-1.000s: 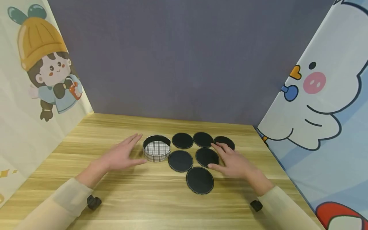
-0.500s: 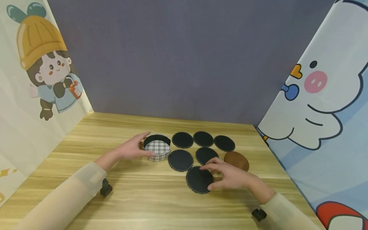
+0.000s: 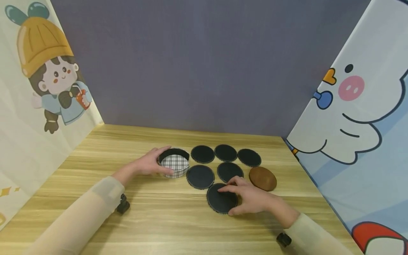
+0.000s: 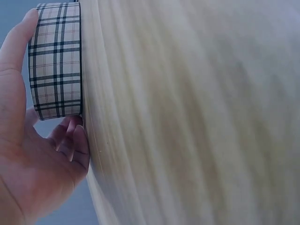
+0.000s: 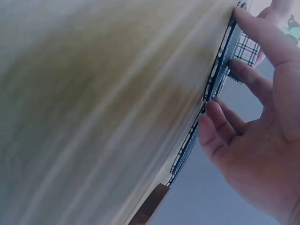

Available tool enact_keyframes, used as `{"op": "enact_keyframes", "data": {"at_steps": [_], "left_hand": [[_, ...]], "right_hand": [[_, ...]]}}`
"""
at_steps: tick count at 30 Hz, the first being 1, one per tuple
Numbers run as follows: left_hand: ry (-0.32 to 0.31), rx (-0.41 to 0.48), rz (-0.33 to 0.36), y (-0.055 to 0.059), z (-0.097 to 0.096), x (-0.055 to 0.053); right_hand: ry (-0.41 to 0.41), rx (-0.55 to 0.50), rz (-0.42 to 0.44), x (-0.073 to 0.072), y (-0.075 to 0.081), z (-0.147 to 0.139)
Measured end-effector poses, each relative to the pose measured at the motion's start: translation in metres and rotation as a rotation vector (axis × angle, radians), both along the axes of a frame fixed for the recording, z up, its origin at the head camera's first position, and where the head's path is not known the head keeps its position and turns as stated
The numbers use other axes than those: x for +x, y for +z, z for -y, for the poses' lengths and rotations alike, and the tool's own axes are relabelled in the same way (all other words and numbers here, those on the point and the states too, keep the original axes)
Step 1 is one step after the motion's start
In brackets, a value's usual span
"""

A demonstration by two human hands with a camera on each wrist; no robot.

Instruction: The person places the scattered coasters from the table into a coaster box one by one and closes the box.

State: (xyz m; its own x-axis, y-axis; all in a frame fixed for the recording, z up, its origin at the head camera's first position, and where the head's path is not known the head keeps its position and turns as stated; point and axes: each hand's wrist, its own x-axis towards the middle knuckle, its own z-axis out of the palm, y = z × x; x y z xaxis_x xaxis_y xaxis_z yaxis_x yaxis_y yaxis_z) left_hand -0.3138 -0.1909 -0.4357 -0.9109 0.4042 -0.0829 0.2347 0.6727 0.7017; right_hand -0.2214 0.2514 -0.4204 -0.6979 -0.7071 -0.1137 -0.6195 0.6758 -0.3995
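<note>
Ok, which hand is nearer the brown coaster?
Right: the right hand is beside the brown coaster, on its near left; the left hand is farther left, at the plaid coaster holder.

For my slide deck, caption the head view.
Left fingers around a plaid round box, right fingers at the nearest of six black discs, one brown disc beside them.

No text, label, brand, number or sign can be read anywhere here.
</note>
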Motion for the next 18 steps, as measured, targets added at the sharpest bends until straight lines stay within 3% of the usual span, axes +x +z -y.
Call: {"op": "enact_keyframes", "data": {"at_steps": [5,18], "left_hand": [[0.001,-0.031,-0.025,0.0002,0.001,-0.0008],[0.009,0.0,-0.02,-0.0024,0.0022,-0.0017]], "right_hand": [[-0.014,-0.003,-0.008,0.0022,-0.0017,0.0018],[-0.073,0.017,0.026,0.01,-0.0074,0.0048]]}}
